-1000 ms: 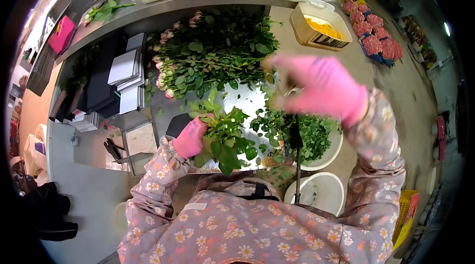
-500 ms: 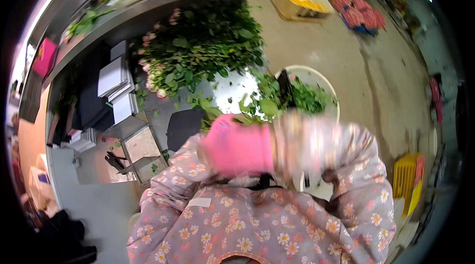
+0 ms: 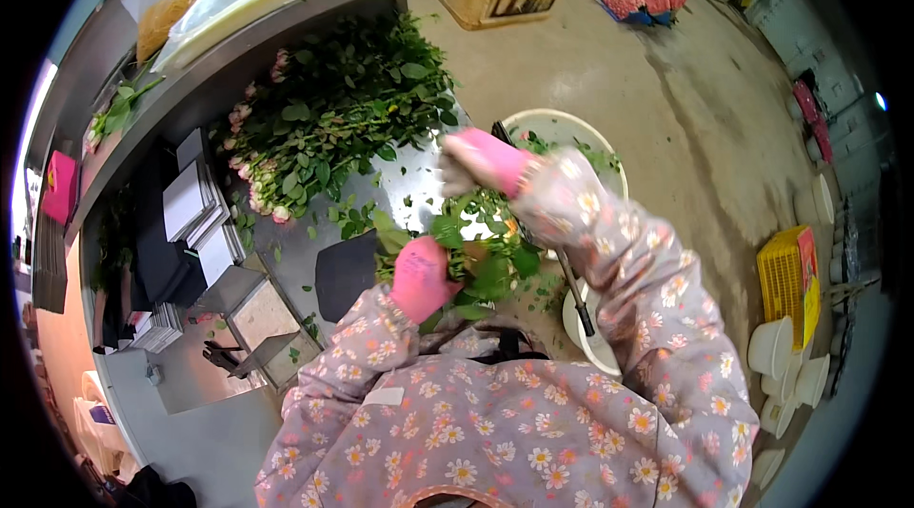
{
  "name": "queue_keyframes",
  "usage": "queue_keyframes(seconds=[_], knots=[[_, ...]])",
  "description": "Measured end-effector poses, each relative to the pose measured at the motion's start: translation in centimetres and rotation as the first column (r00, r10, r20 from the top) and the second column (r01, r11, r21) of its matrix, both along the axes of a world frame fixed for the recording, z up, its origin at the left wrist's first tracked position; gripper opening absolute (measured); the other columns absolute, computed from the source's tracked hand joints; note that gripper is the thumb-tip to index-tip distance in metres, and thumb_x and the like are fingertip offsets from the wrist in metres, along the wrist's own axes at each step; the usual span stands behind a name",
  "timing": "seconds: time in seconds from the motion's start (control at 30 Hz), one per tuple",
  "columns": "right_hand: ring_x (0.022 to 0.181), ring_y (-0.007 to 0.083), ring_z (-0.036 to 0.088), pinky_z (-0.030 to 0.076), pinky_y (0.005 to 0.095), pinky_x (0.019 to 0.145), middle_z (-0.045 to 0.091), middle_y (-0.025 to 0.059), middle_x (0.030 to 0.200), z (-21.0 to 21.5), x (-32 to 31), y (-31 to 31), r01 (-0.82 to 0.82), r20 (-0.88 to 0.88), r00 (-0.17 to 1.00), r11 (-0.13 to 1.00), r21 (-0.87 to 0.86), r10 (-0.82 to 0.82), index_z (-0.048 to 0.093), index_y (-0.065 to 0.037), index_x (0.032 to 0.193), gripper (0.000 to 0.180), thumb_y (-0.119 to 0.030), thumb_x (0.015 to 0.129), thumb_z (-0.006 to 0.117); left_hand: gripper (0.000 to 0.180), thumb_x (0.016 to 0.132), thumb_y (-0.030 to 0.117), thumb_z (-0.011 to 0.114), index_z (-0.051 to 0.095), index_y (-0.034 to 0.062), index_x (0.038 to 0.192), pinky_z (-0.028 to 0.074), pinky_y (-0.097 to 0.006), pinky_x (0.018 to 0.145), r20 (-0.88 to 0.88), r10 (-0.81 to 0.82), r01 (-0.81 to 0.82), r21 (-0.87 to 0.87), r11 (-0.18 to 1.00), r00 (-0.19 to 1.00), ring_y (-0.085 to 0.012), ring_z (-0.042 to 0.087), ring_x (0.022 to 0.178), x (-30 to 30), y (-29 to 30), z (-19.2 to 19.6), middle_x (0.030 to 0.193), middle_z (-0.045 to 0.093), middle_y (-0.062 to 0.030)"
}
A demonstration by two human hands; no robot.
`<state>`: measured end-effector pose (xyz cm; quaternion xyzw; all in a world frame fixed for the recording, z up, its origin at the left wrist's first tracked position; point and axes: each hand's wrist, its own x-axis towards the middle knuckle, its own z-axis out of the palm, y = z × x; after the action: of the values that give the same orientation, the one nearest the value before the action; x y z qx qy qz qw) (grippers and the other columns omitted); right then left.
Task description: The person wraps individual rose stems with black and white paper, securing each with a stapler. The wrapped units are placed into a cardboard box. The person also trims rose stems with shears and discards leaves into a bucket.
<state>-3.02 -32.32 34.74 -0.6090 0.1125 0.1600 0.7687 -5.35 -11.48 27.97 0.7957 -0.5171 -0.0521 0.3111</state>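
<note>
Currently, left hand [image 3: 421,275] is clenching leafy stems [image 3: 481,256], light and bruisable; right hand [image 3: 481,160] is blurring above, fingers unreadable.

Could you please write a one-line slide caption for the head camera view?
Pink-gloved left hand grips a leafy stem bundle while the right hand reaches above it, beside piled pink roses.

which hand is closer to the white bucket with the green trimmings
Right. The right hand in its pink glove hovers beside the white bucket rim; the left hand grips leafy stems lower, farther from it.
</note>
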Motion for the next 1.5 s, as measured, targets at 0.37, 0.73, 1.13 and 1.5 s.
queue_keyframes(seconds=[0.37,0.73,1.13,1.5], knots=[[0.069,0.0183,0.066,0.052,0.0256,0.057,0.065,0.0154,0.101,6.3,-12.4,2.9,0.146,0.049,0.988,0.987,-0.068,-0.143,0.050,0.004,0.115,0.033,-0.023,0.097,0.045,0.053,0.066,0.019,0.074,0.055,0.0045,0.113,0.047,-0.042,0.083,-0.046,0.213,-0.214,-0.017,0.977,0.976,-0.0353,0.056,0.099,2.3,-3.2,0.4,0.105,0.058,-0.0167],[0.127,0.0472,0.035,0.029,0.0465,0.108,0.034,0.0339,0.138,-6.6,-13.9,7.5,0.100,0.413,0.810,0.595,-0.797,0.417,0.028,0.008,0.140,0.091,-0.026,0.071,0.076,0.069,0.075,0.034,0.075,0.046,-0.0080,0.122,0.045,-0.041,0.094,-0.270,0.885,-0.923,-0.168,0.345,0.380,-0.0386,0.055,0.109,9.4,-2.4,6.3,0.112,0.057,-0.0261],[0.123,0.0321,0.049,0.038,0.0378,0.104,0.047,0.0228,0.134,3.8,0.2,9.2,-0.202,0.469,0.633,0.716,-0.668,0.616,0.030,0.005,0.143,0.099,-0.022,0.062,0.079,0.058,0.090,0.043,0.063,0.041,0.0171,0.137,0.040,-0.040,0.100,-0.783,-0.058,-0.785,-0.618,-0.039,0.620,-0.0171,0.044,0.119,3.5,27.3,9.1,0.123,0.049,-0.0020],[0.106,0.0230,0.059,0.047,0.0375,0.095,0.060,0.0082,0.119,-3.1,21.5,49.3,-0.279,0.132,0.959,0.905,0.322,0.249,0.052,-0.006,0.126,0.048,-0.037,0.090,0.060,0.043,0.095,0.028,0.058,0.046,0.0100,0.132,0.042,-0.039,0.100,-0.936,0.065,-0.832,-0.337,-0.440,0.345,-0.0219,0.052,0.116,1.4,58.1,-2.7,0.126,0.054,-0.0063]])
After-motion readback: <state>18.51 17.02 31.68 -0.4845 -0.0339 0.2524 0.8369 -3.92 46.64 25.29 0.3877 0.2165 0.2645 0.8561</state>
